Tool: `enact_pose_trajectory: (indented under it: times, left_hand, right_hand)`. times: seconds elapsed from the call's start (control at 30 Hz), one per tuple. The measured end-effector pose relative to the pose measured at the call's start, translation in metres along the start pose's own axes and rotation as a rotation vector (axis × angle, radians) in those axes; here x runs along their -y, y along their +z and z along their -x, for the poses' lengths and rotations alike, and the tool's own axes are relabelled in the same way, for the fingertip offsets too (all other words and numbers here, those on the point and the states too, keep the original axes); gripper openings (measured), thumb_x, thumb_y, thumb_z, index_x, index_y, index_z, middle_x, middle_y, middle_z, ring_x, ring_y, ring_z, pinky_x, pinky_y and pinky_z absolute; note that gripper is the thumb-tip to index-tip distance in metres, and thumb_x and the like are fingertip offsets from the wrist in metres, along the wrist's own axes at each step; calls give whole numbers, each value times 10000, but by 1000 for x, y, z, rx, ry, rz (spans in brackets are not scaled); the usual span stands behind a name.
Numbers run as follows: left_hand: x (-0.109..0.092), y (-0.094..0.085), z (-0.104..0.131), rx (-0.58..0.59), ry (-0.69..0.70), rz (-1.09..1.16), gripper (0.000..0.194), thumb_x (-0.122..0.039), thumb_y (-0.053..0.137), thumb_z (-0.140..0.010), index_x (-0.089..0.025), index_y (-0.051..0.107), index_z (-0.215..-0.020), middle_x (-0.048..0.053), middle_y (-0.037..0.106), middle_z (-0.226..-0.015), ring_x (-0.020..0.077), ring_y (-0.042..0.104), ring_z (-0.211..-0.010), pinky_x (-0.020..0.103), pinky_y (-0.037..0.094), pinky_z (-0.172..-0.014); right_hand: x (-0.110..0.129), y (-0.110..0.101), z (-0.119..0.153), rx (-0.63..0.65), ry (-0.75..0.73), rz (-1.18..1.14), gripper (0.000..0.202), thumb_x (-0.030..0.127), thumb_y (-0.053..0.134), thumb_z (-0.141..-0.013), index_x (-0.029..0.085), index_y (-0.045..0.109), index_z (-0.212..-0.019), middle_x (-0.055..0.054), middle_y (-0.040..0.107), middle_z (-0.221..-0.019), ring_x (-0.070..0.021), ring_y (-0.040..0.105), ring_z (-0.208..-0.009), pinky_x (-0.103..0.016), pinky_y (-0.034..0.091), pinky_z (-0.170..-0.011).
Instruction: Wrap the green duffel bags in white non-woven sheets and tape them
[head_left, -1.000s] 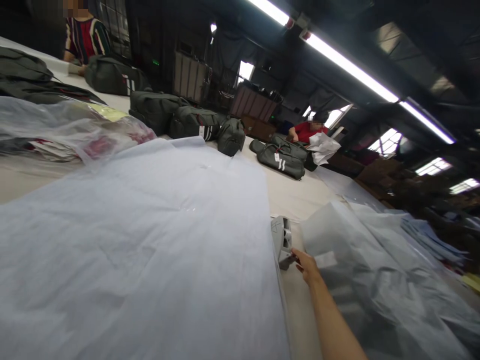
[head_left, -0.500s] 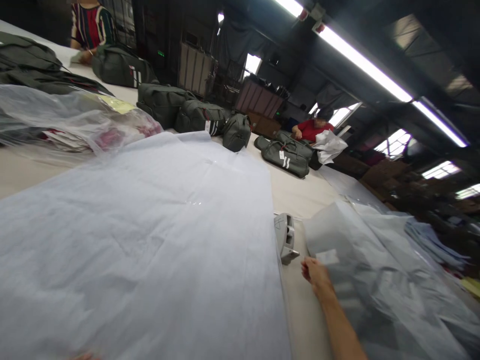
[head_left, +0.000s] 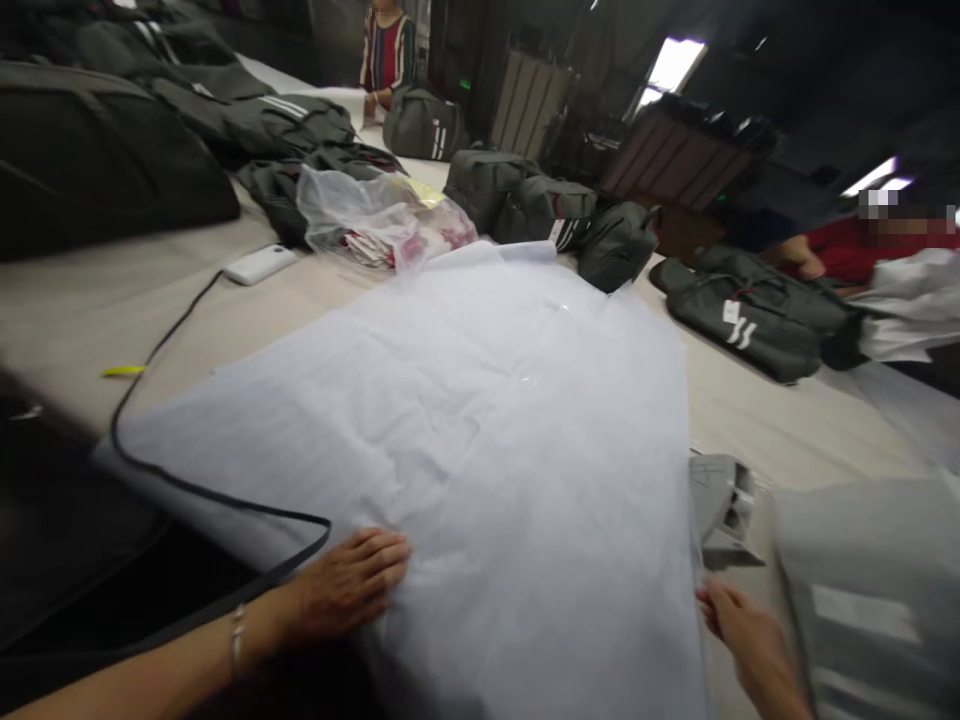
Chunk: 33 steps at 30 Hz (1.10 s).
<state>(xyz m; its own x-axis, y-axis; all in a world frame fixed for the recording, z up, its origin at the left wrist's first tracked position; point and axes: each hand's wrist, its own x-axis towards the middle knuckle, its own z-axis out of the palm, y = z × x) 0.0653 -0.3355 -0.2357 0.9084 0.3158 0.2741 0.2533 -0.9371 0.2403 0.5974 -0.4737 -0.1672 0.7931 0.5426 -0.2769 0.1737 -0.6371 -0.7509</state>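
Observation:
A large, creased sheet of white wrapping paper [head_left: 555,450] spreads over the middle of the table. My left hand [head_left: 356,580], with a bracelet at the wrist, lies on its near left part, fingers stretched out and resting on the surface. At the sheet's right edge is my right hand [head_left: 739,630], its fingers pinched together; what lies between them, if anything, is hidden. Just beyond that hand stands a grey tape dispenser [head_left: 720,505], touching or close beside the paper. Small shiny patches, perhaps clear tape, show on the sheet.
Dark green bags [head_left: 619,245] line the far side, with more at the left. A clear plastic bag [head_left: 337,210] holds papers. A white phone-like device [head_left: 260,264] joins a black cable [head_left: 172,480]. Grey plastic sheeting [head_left: 862,560] lies right. Two people are at work beyond.
The view has swung left. My left hand has come fully into view on the sheet. My right hand has gone from beside the tape dispenser to the sheet's right edge.

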Motion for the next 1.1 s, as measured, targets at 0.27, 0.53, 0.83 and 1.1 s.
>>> enact_pose_trajectory:
  times: [0.27,0.53,0.83,1.1]
  left_hand:
    - [-6,11,2,-109,-40,172,366,-396,548,-942,-180,556,-1237,75,627,-1277,235,525,-1223,364,356,-1077]
    - [-4,11,2,-152,-10,175,358,-430,571,-924,-163,579,-1163,73,630,-1257,243,536,-1185,373,354,-1055]
    - [-5,21,5,-181,-14,145,434,-449,603,-901,-153,555,-1215,98,623,-1256,238,529,-1183,383,368,-1044]
    - [0,27,6,-133,27,164,450,-445,575,-923,-152,533,-1262,111,602,-1308,262,523,-1218,411,366,-1045]
  right_hand:
    - [146,227,171,779,-225,118,273,471,516,-825,204,551,-781,-12,676,-719,-138,611,-644,-264,492,-652]
    - [150,296,154,652,-138,650,200,275,614,-763,203,529,-597,-4,637,-528,-121,580,-493,-217,404,-506]
    - [148,290,148,423,-208,927,360,504,759,-649,216,543,-641,-36,674,-646,-185,627,-673,-257,369,-574]
    - [119,286,164,267,-244,739,413,619,682,-689,247,515,-756,10,605,-653,-192,582,-667,-283,369,-609]
